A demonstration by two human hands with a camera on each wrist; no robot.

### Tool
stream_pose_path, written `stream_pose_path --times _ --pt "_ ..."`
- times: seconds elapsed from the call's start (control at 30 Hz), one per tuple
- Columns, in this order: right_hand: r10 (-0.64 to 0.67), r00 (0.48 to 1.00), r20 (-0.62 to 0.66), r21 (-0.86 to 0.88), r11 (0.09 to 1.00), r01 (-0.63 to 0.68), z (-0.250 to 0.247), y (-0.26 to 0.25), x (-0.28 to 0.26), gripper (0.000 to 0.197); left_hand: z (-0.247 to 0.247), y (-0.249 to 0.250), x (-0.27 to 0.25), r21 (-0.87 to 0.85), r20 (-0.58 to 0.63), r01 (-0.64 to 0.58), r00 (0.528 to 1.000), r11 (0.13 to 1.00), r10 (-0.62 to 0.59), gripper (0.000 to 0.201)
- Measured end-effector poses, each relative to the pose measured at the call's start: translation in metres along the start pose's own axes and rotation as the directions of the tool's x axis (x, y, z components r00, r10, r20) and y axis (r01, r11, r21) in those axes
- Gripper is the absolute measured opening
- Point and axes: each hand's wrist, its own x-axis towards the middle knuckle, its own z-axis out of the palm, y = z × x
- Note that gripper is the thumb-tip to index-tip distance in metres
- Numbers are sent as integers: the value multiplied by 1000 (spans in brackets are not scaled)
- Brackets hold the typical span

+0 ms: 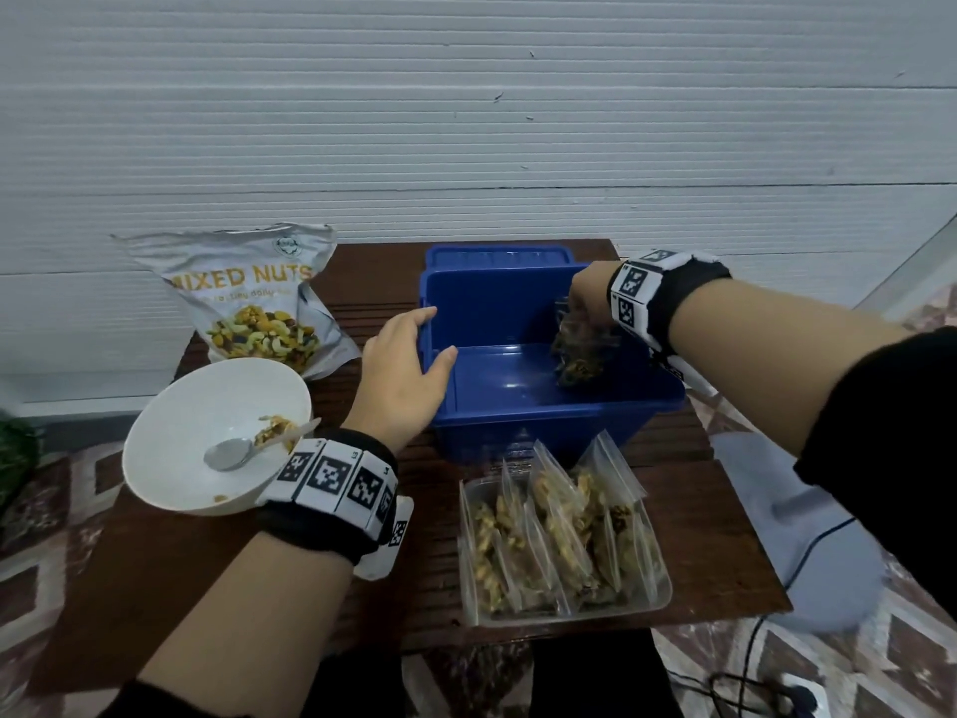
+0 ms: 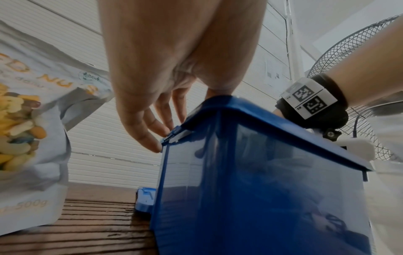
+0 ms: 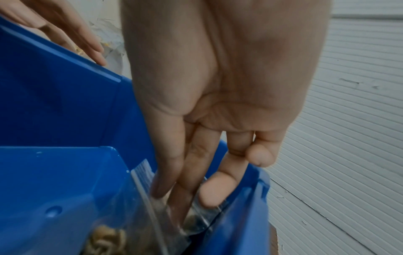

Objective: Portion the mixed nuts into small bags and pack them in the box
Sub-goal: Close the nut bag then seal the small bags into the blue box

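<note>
Fingers of the right hand (image 3: 209, 107) pinch the top of a small bag (image 1: 582, 349) of nuts, which hangs long-axis down inside the blue box (image 1: 523, 375), against its right wall and just above the floor. The left hand (image 1: 404, 375) lies on the box's left rim, fingers relaxed. More filled bags (image 1: 559, 531) wait in a clear tray (image 1: 657, 598) on the counter (image 1: 207, 588), nearer the right hand, with nothing between.

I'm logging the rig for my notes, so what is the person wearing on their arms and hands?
Both hands are bare, no gloves. The left hand and right hand each have a black wrist strap ringed with white square tags printed with black coded markers. Black sleeves are pushed up, forearms uncovered.
</note>
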Motion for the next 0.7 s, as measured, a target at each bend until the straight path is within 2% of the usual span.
stream_pose_path --times 0.07,0.13,0.3,0.37,0.47,0.53,0.57,0.63,0.7 --pt "7 1000 -24 17 1000 -6 -23 -24 -75 25 0 0 -1 2 1 0 1000 1000 0 50" --pt "39 999 -33 43 998 -37 -29 -33 -99 23 0 0 -1 5 4 -2 1000 1000 2 50" --pt "56 998 -11 -61 997 -56 -22 -25 -56 25 -2 -2 -1 -17 24 2 1000 1000 -2 51" --pt "31 1000 3 -98 995 -30 -25 -28 -75 19 -2 -1 0 -14 31 1 1000 1000 -1 51" --pt "11 998 -61 -118 993 -19 -28 -30 -81 15 -4 0 -2 -13 41 3 999 1000 -3 51" --pt "20 998 -67 -67 997 -25 -20 -25 -64 15 -5 2 -4 -9 50 6 999 1000 -5 52" --pt "35 997 -66 -95 995 -42 -24 -22 -70 13 -6 4 -6 -3 55 8 998 1000 -8 52" --pt "-1 989 -147 -11 1000 -1 -18 -16 -68 14 -8 9 -9 9 63 13 998 1000 -14 52" --pt "-23 984 -177 71 997 36 -26 -23 -99 18 -10 15 -14 25 72 10 997 1000 -12 52"
